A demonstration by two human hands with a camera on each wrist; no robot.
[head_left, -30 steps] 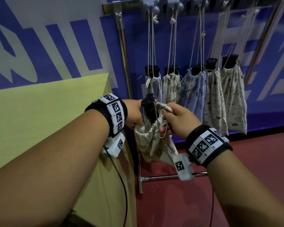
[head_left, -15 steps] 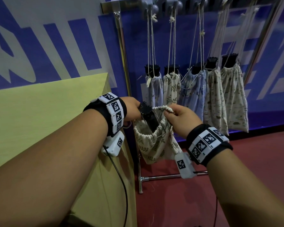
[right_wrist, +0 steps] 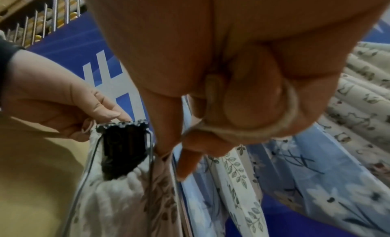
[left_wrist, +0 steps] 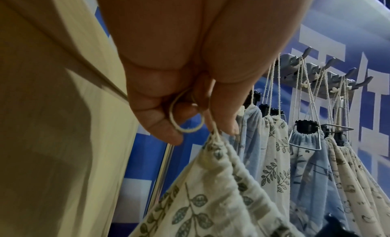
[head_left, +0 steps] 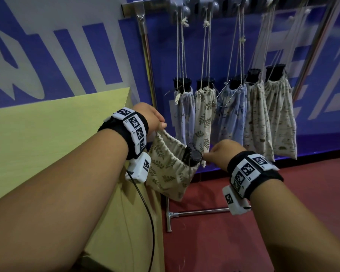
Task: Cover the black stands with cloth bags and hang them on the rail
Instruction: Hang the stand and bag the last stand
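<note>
Both hands stretch a leaf-print cloth bag (head_left: pixel 166 163) by its drawstring, a black stand (head_left: pixel 192 155) poking from the gathered mouth.

The head view shows the left hand (head_left: pixel 152 117) raised at the bag's left corner and the right hand (head_left: pixel 222 152) lower at the right, near a yellow table (head_left: pixel 47 130). Only the left wrist view shows its fingers (left_wrist: pixel 166 129) curled on a looped off-white cord (left_wrist: pixel 185 117) running into the puckered cotton hem. Only the right wrist view shows the other cord loop (right_wrist: pixel 284 117) wrapped round a curled finger, and the stand's ribbed, notched top with a thin wire frame beside it. Farther right, five filled bags (head_left: pixel 234 114), cream and pale blue, hang by strings from grey hooks on the rail (head_left: pixel 220 6).
</note>
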